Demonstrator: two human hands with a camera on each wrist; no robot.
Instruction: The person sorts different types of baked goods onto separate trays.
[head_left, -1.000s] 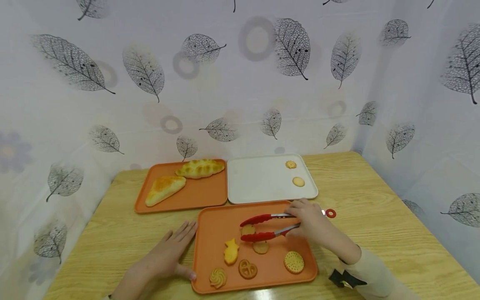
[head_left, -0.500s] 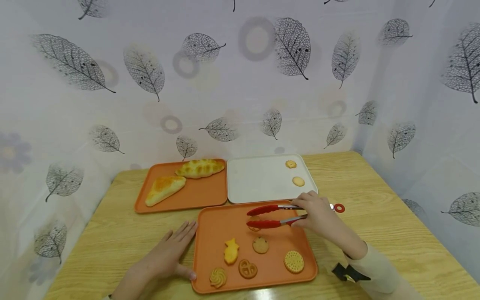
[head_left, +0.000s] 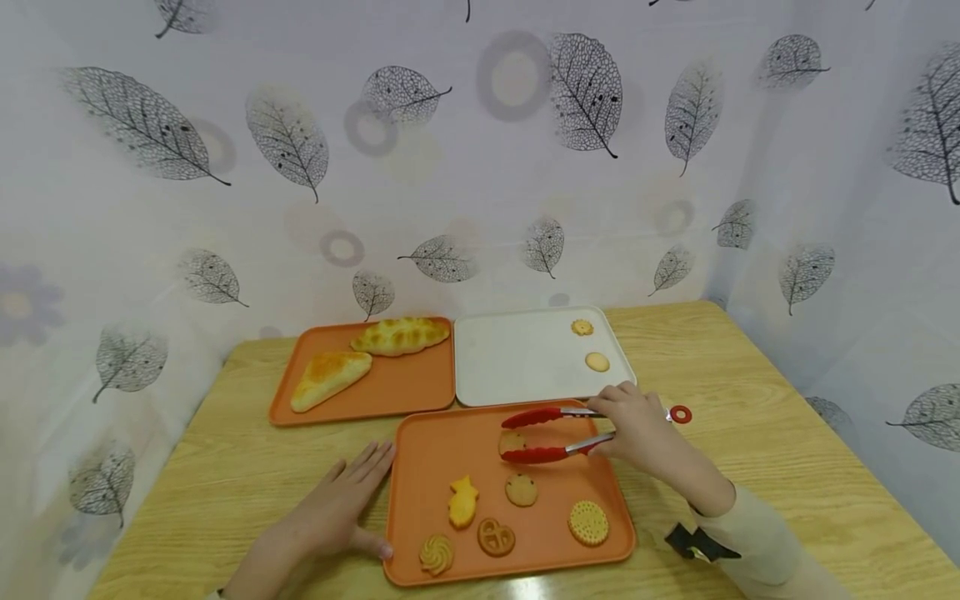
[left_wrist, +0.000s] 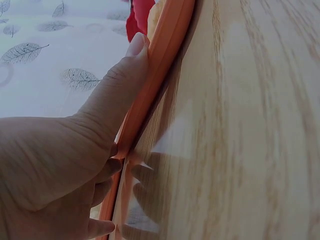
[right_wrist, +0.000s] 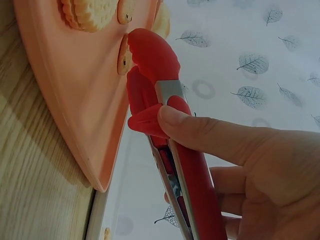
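Observation:
My right hand (head_left: 637, 429) grips red-tipped tongs (head_left: 536, 456) over the near orange tray (head_left: 420, 442). Between the spread tips of the tongs lies a round cookie (head_left: 513, 442), partly hidden; whether the tips touch it I cannot tell. In the right wrist view, thumb and fingers wrap the red handle of the tongs (right_wrist: 192, 175), whose tips stand close to a cookie (right_wrist: 124, 56). At the tray's left edge rests my left hand (head_left: 333, 512), fingers extended. The left wrist view shows its thumb (left_wrist: 117, 85) along the tray's rim (left_wrist: 162, 55).
Nearer on this tray lie a chip cookie (head_left: 521, 490), a pineapple-shaped cookie (head_left: 462, 504), a pretzel cookie (head_left: 496, 537), a swirl cookie (head_left: 437, 554) and a round dotted biscuit (head_left: 588, 523). Behind stand a white tray (head_left: 517, 358) with two cookies and an orange tray (head_left: 397, 387) with two breads.
The tongs have moved right and slightly away from me, then dipped a little. The cookie between their tips has shifted right and farther back. My left hand has stayed still.

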